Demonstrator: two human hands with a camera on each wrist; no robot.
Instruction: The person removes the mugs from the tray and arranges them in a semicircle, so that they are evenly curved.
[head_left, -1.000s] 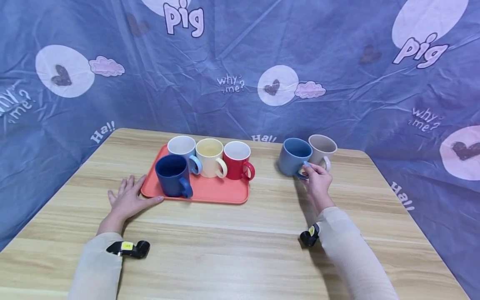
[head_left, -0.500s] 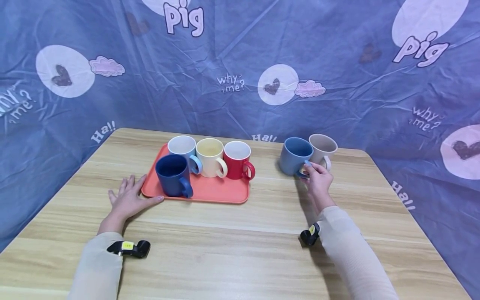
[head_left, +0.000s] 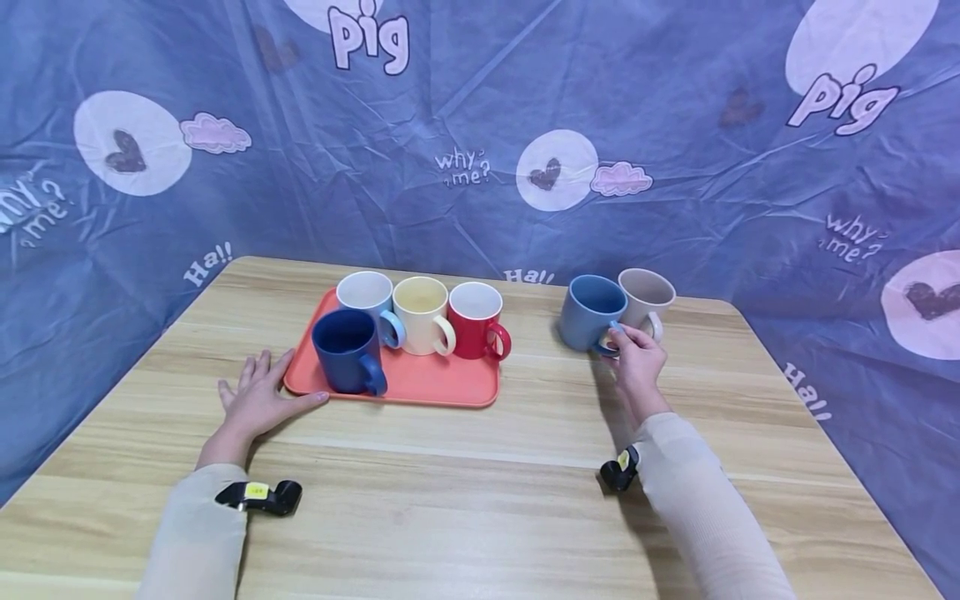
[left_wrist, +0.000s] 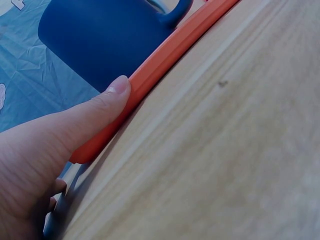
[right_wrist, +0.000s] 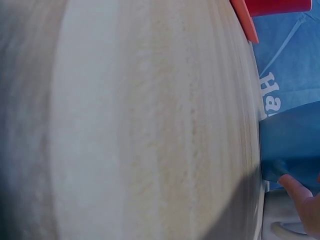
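At the right of the table, my right hand [head_left: 640, 367] pinches the handle of a grey-blue mug [head_left: 588, 315], which stands upright. Close behind that mug is a grey mug [head_left: 647, 287], partly hidden by it and the hand. My left hand [head_left: 257, 400] lies with spread fingers at the left front corner of an orange-red tray [head_left: 442, 392]. Its thumb [left_wrist: 107, 102] touches the tray's rim in the left wrist view. On the tray, a dark blue mug [head_left: 345, 354] stands in front, nearest the left hand. Only part of the right hand shows in the right wrist view.
Behind the dark blue mug, a light blue mug [head_left: 365, 292], a cream mug [head_left: 420, 317] and a red mug [head_left: 474, 321] stand in a row on the tray. A blue printed cloth [head_left: 465, 225] hangs behind the wooden table [head_left: 450, 500].
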